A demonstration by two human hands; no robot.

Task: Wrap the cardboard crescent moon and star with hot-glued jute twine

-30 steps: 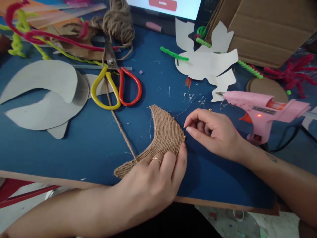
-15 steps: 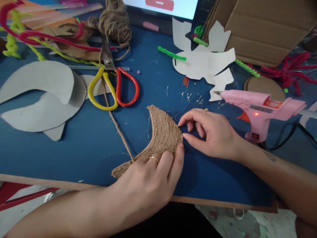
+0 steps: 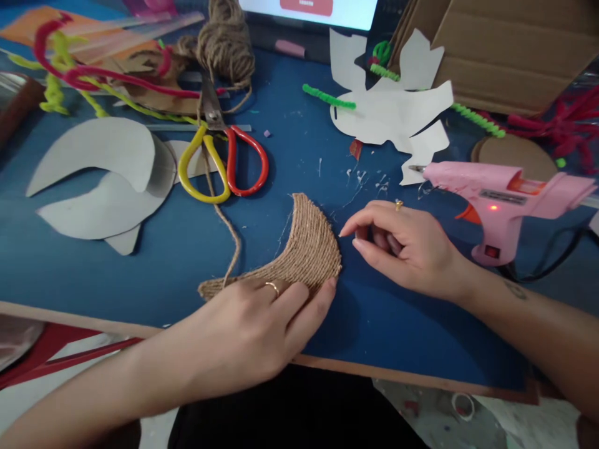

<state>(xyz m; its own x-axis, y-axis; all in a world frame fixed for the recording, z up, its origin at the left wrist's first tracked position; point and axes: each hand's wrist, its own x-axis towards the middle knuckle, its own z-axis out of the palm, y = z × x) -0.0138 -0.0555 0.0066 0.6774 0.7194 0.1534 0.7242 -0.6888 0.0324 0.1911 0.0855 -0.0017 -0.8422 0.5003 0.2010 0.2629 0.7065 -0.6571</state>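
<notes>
One brown, twine-covered crescent (image 3: 311, 243) lies held flat on the blue counter (image 3: 126, 284) beneath the clasping left grip (image 3: 255, 327), apparently for steadiness, the right grip (image 3: 412, 249) loosely released beside it.

Blue tabletop (image 3: 397, 337): twine-wrapped crescent (image 3: 313, 243) centre, scissors (image 3: 214, 118) 11 o'clock, grey cutouts (image 3: 105, 206) 9, white cutout (image 3: 384, 118) 1, glue gun (image 3: 496, 187) 3.

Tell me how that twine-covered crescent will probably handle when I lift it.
The twine-covered crescent looks thin, so it's probably light. Its tightly packed rows should feel rough rather than slippery, and likely keep it fairly stiff. The loose strand running up to the scissors might tug or snag.
</notes>
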